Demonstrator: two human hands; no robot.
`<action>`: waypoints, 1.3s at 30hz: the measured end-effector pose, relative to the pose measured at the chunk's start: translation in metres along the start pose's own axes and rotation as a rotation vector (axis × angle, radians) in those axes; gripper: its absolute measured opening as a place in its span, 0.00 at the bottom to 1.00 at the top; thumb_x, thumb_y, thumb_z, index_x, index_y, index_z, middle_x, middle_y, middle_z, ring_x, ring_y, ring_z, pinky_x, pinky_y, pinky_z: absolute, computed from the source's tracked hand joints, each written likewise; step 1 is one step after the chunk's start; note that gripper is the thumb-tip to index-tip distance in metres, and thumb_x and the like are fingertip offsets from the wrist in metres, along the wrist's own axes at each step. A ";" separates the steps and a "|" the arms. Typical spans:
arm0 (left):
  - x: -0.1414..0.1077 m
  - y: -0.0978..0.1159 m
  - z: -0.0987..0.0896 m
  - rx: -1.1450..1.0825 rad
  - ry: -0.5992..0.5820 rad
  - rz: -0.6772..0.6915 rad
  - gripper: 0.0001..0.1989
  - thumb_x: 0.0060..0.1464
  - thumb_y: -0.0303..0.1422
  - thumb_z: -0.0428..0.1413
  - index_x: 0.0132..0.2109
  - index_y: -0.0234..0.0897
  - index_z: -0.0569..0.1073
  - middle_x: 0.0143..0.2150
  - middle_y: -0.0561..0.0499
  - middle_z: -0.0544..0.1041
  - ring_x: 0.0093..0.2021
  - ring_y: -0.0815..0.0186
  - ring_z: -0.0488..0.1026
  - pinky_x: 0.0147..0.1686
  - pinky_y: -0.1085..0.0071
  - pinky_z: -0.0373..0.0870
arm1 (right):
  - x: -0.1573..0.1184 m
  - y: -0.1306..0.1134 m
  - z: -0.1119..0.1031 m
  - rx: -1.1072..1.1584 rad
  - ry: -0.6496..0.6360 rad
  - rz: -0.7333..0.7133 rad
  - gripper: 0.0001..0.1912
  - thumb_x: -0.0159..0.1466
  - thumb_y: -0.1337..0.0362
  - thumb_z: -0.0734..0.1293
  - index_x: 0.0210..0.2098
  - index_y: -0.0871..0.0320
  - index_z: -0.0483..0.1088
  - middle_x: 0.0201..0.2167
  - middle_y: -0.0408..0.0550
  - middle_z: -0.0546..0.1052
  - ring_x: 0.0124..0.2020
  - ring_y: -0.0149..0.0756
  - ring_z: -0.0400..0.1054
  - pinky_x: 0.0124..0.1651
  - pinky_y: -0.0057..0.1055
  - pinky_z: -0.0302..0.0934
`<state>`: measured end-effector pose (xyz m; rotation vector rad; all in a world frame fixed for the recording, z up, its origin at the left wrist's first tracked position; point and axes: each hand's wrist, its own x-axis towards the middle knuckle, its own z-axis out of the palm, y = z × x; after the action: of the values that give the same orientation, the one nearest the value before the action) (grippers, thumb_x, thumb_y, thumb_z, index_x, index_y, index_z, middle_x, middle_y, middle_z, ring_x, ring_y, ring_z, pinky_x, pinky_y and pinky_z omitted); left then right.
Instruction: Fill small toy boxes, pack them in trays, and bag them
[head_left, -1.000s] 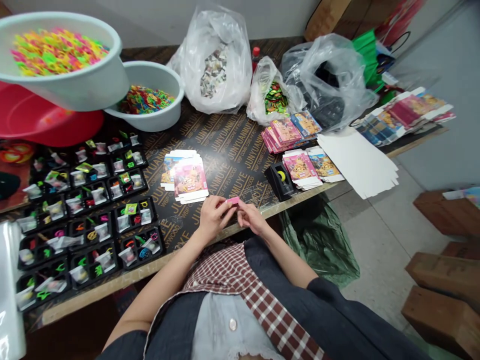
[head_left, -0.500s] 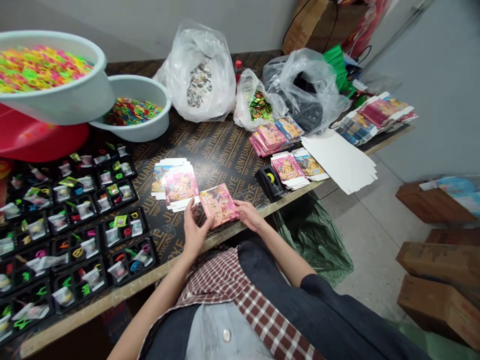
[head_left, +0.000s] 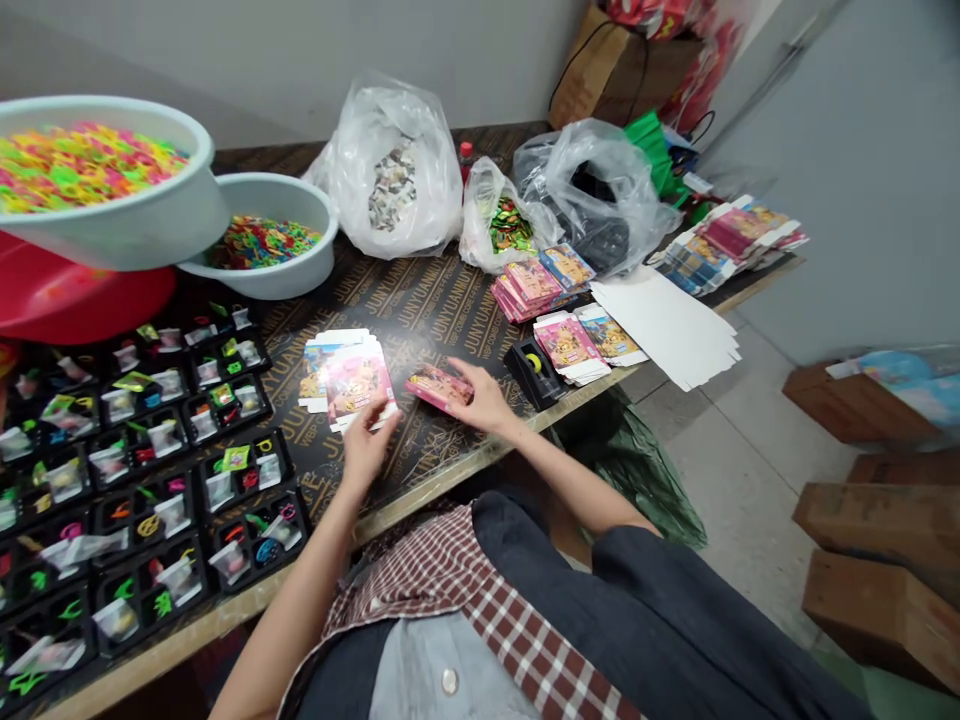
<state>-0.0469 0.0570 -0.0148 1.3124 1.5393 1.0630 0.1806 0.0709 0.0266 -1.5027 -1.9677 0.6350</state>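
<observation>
In my right hand (head_left: 486, 400) is a pink printed box (head_left: 441, 386), gripped at its right end and tilted above the dark table. My left hand (head_left: 366, 445) has its fingers closed at the lower right corner of a flat pink carton (head_left: 355, 378). That carton lies over flat blue cartons (head_left: 316, 372) on the table. Right of the box stands a black tape holder (head_left: 534, 375) with a yellow core, beside more flat cartons (head_left: 568, 345). Behind these, pink boxes (head_left: 529, 285) are piled up.
Black trays (head_left: 259, 545) of small toys and packets cover the left. Pale basins (head_left: 300, 270) hold colourful plastic pieces. Plastic bags (head_left: 397, 180) line the back. White card sheets (head_left: 667, 325) overhang the wooden table edge (head_left: 420, 487). Brown cartons (head_left: 874, 510) stand at right.
My left hand has left the pink box and moved left to the flat pink carton. The right hand now holds the box alone, tipped and slightly further from me. The view has shifted slightly.
</observation>
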 end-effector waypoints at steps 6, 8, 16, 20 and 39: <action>0.053 -0.002 -0.023 0.762 0.143 0.055 0.37 0.55 0.47 0.56 0.64 0.26 0.63 0.63 0.24 0.65 0.64 0.36 0.61 0.58 0.42 0.61 | 0.053 0.029 -0.022 -0.268 -0.094 0.144 0.49 0.55 0.46 0.74 0.69 0.57 0.56 0.70 0.66 0.56 0.69 0.59 0.50 0.66 0.56 0.48; 0.054 0.002 -0.019 0.871 0.121 0.028 0.43 0.52 0.50 0.59 0.66 0.25 0.60 0.61 0.22 0.66 0.62 0.34 0.61 0.55 0.41 0.62 | 0.054 0.030 -0.010 -0.332 -0.212 0.202 0.53 0.53 0.44 0.75 0.70 0.56 0.54 0.71 0.69 0.51 0.71 0.62 0.45 0.65 0.58 0.46; 0.062 0.012 -0.020 0.920 0.106 -0.042 0.52 0.42 0.48 0.67 0.69 0.31 0.58 0.57 0.27 0.67 0.58 0.38 0.64 0.53 0.47 0.64 | 0.052 0.032 0.011 -0.398 -0.166 0.145 0.46 0.52 0.48 0.77 0.66 0.53 0.62 0.57 0.60 0.68 0.57 0.55 0.59 0.56 0.48 0.55; 0.064 0.011 -0.026 0.844 0.159 -0.035 0.51 0.40 0.43 0.67 0.69 0.35 0.58 0.56 0.32 0.68 0.57 0.40 0.66 0.54 0.48 0.64 | 0.090 0.052 -0.038 -0.449 0.207 0.262 0.46 0.54 0.48 0.76 0.67 0.57 0.61 0.62 0.66 0.63 0.60 0.58 0.53 0.58 0.52 0.49; -0.025 0.042 -0.012 -0.293 0.089 0.015 0.14 0.40 0.35 0.64 0.37 0.36 0.81 0.28 0.52 0.78 0.28 0.67 0.71 0.32 0.70 0.70 | 0.028 -0.036 0.033 0.312 -0.118 -0.067 0.17 0.54 0.53 0.76 0.33 0.57 0.72 0.34 0.46 0.69 0.34 0.36 0.64 0.40 0.33 0.61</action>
<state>-0.0433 0.0352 0.0308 1.0886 1.3763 1.3165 0.1269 0.0877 0.0317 -1.2294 -1.8908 0.9712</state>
